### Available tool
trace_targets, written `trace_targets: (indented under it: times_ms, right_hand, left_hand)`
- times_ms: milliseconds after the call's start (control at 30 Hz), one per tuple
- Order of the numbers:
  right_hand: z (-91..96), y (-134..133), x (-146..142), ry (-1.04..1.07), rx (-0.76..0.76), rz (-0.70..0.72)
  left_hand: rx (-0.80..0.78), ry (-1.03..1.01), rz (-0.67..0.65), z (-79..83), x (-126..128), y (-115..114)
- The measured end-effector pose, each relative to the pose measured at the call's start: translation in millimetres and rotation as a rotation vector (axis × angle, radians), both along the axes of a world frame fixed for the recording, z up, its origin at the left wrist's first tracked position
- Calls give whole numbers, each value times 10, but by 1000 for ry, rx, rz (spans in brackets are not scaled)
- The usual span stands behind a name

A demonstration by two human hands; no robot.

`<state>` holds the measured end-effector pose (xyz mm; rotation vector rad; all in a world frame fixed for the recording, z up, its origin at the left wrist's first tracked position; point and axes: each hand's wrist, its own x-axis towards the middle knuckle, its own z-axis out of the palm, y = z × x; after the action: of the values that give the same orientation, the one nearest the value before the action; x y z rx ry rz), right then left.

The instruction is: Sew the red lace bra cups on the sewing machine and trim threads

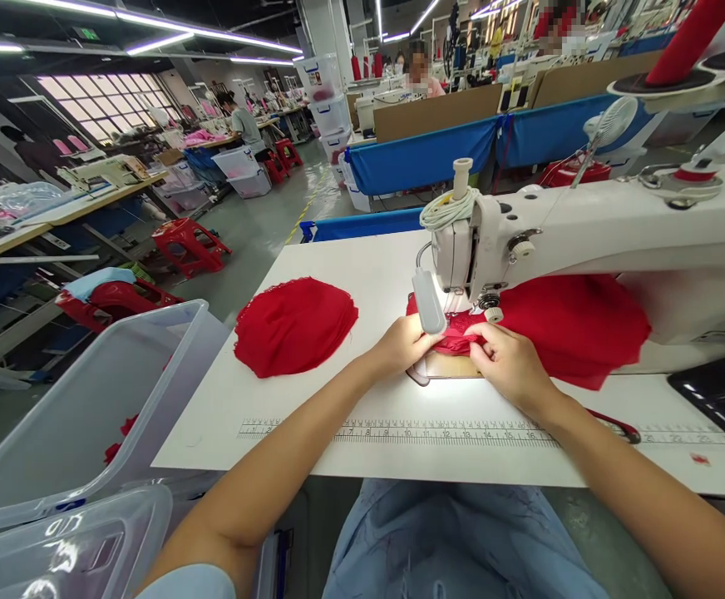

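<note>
From my remote seat I am seeing a bright red, soft cloth (578,324) lying under the needle end of a white, long-armed sewing machine (562,237), its wide part spreading out beneath the arm. My right hand (513,370) is pinching the gathered near edge between thumb and forefinger. My left hand (401,346) is touching the same edge from the other side — whether its fingers are gripping or only pressing, I cannot tell. A second, oval piece of red fabric (297,327) is lying apart, to the left, on the smooth white tabletop (213,433).

I am worrying most about the fingertips: both hands are resting close to the needle, so a slip on loose material could be putting a finger beneath it. The bunched layers could be folding over and getting caught, if the two hands were pulling unevenly. The wide part could also be dragging the edge askew.

A pale grey, rounded plate (429,301) is covering part of the left fingers and the stitching spot, and I am not making out the needle's tip. The right forearm is hiding part of a thin, dark red tool (618,426), and the frame is cutting off the machine's right end
</note>
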<state>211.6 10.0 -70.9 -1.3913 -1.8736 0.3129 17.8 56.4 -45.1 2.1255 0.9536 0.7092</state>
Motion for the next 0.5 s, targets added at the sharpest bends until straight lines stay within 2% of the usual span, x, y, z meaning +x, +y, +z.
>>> trace_targets:
  times_ms: [67, 233, 333, 400, 500]
  right_hand:
    - [-8, 3, -10, 37, -15, -25]
    - [-21, 10, -39, 93, -36, -46]
    - [-28, 13, -80, 115, -52, -46]
    - [-33, 14, -114, 124, -67, -56]
    - [-41, 20, -154, 105, -84, -90]
  left_hand:
    - [-115, -31, 10, 14, 30, 19]
    - [-275, -19, -29, -12, 58, -10]
    - [-394, -40, 82, -56, 95, -38]
    - [-341, -66, 147, -87, 134, -46]
    - [-235, -120, 175, -131, 187, -70]
